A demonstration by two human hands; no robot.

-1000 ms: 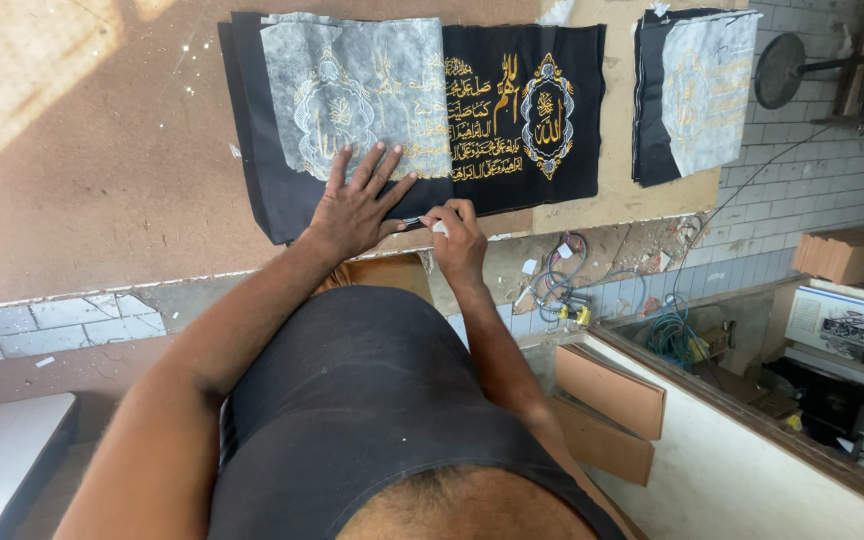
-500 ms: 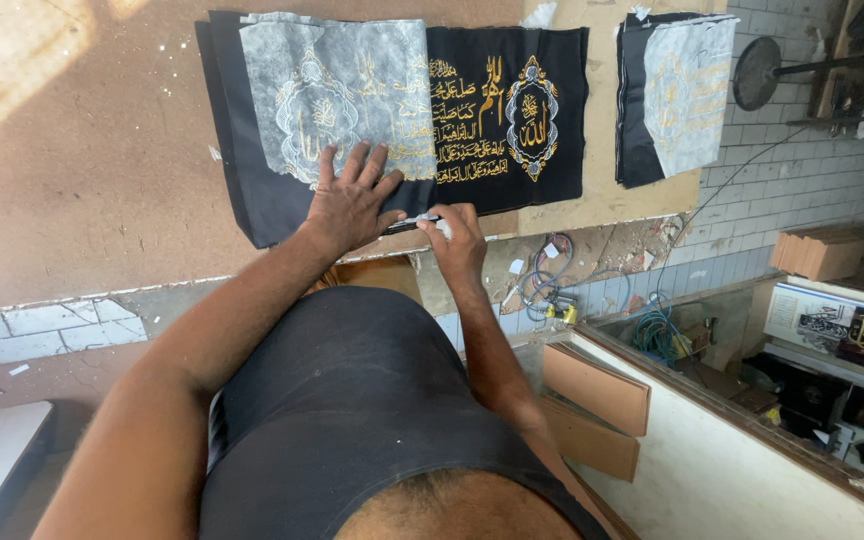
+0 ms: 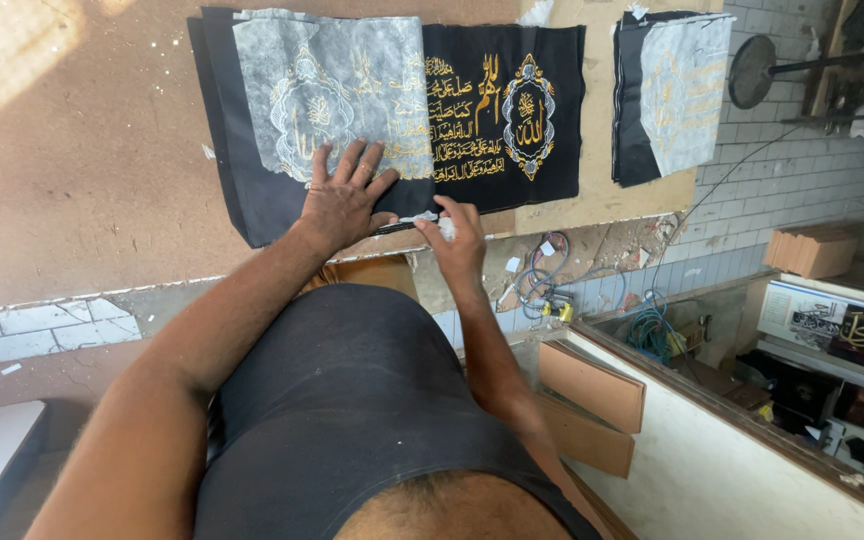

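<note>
Now the left hand (image 3: 344, 200) lies flat, open, pinning the black cloth (image 3: 552, 130) while the right hand (image 3: 457, 240), at its 4 o'clock, pinches a white scrap (image 3: 430, 217) off the hem, likely needing a steady peel.

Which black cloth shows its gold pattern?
The big black embroidered cloth under the left hand: its gold side is bare. The smaller black cloth farther right is nearly covered by grey backing sheet.
</note>
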